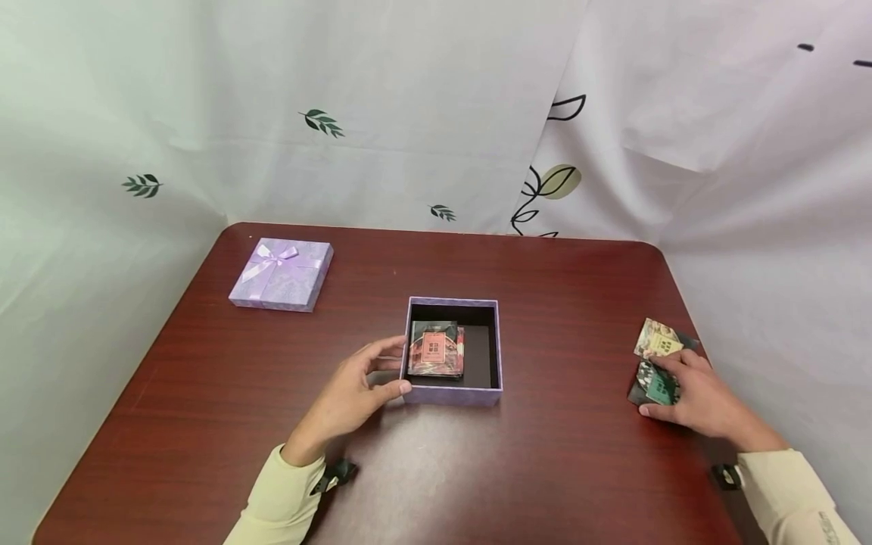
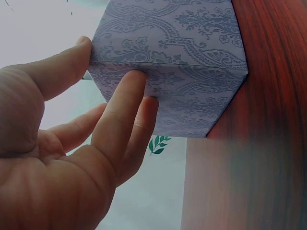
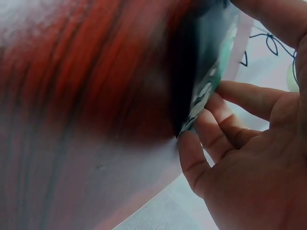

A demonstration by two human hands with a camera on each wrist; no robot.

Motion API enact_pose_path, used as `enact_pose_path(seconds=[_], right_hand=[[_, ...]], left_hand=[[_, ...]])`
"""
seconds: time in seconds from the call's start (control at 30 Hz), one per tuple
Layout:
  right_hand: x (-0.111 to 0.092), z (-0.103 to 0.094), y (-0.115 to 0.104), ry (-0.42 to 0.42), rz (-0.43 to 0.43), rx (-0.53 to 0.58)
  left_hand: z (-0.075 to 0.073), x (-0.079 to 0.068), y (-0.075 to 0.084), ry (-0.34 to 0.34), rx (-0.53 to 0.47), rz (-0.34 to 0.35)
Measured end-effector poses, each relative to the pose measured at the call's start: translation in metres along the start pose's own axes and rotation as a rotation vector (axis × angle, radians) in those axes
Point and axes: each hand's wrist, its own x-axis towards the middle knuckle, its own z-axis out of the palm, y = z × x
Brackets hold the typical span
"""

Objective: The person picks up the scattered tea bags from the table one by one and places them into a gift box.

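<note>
An open purple patterned box point(image 1: 453, 395) stands mid-table. Inside it, on the left, lies a stack of square printed packets point(image 1: 434, 350), the top one with a red label. My left hand point(image 1: 354, 393) touches the box's left side with its fingers, the thumb at the near left corner. In the left wrist view, fingertips rest on the box's patterned wall point(image 2: 187, 33). Far to the right, my right hand point(image 1: 702, 393) pinches a dark packet with a green label point(image 1: 657, 384) between thumb and fingers. In the right wrist view this packet point(image 3: 211, 79) appears tilted on edge and blurred.
A packet with a yellow label point(image 1: 657, 338) lies just beyond the right hand, near the table's right edge. The purple lid with a ribbon bow point(image 1: 282, 276) lies at the back left. White printed curtains point(image 1: 409, 113) hang behind and beside the brown table point(image 1: 545, 454).
</note>
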Motion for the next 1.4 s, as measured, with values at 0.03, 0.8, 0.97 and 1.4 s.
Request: enact_pose_path(seconds=[0.03,0.8,0.97,1.4], right_hand=[[0.0,0.0,0.0,-0.004,0.007,0.003],[0.006,-0.008,-0.014,0.091,-0.075,-0.061],[0.014,-0.016,-0.022,0.137,-0.13,-0.084],[0.046,-0.046,-0.067,0.076,-0.206,-0.099]], left_hand=[[0.0,0.0,0.0,-0.001,-0.003,-0.001],[0.0,-0.001,0.0,0.002,0.005,0.001],[0.0,-0.001,0.0,0.003,0.003,0.002],[-0.001,-0.001,-0.001,0.002,-0.004,0.011]])
